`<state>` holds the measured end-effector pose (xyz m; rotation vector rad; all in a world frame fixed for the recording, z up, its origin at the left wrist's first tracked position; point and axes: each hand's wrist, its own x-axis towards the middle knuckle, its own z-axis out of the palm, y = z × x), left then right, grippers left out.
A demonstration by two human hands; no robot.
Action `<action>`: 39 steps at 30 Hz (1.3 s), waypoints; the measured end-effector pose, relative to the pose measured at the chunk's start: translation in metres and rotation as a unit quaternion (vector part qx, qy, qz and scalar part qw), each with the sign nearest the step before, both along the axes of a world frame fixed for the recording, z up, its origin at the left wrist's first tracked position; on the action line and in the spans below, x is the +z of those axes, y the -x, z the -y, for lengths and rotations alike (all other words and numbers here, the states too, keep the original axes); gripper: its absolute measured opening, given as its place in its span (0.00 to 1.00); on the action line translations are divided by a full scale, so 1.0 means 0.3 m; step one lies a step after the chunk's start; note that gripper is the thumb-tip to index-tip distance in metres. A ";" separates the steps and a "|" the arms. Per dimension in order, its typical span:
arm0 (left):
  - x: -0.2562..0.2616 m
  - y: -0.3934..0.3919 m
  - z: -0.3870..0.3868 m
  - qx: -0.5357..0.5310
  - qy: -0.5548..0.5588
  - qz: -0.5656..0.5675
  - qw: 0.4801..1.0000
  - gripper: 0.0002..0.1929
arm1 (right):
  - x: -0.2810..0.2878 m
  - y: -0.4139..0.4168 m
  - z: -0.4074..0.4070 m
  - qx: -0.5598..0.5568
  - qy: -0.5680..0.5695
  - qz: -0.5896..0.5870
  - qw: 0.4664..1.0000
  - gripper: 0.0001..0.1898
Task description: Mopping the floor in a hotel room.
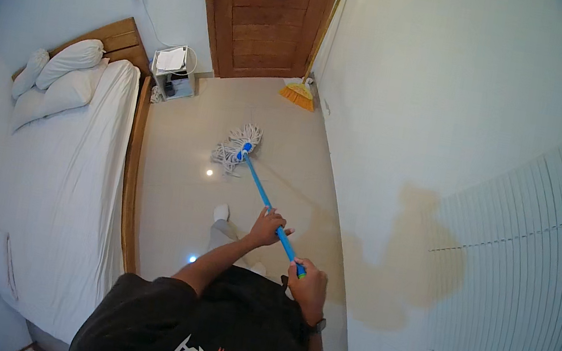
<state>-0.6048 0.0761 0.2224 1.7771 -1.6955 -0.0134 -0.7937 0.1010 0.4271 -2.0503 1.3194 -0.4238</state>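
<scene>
A string mop lies with its grey-white strands (234, 147) spread on the tiled floor ahead of me, and its blue handle (258, 180) slopes back toward my body. Partway up the handle, my left hand (268, 227) is wrapped around it. My right hand (309, 284) grips the upper end, close to the green-ringed tip, and a dark watch sits on that wrist. The blue socket (245, 149) joins the handle to the strands.
A bed (64, 185) with a wooden side rail (136, 169) runs along the left. A small white nightstand (175, 73) stands at its head. A broom (298, 94) leans in the corner beside the wooden door (270, 14). On the right is a white wall (380, 108).
</scene>
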 end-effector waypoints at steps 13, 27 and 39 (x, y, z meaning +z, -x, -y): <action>0.300 0.336 -0.141 -0.378 -0.074 -0.344 0.856 0.22 | 0.404 -0.004 0.006 0.322 0.188 0.291 0.881 0.16; 0.232 0.122 -0.145 -0.247 -0.207 -0.237 0.917 0.15 | 0.206 0.019 -0.057 0.329 -0.070 0.390 0.858 0.16; 0.083 -0.093 -0.078 -0.100 -0.104 -0.135 0.980 0.21 | -0.004 -0.081 0.021 0.271 -0.055 0.303 0.912 0.07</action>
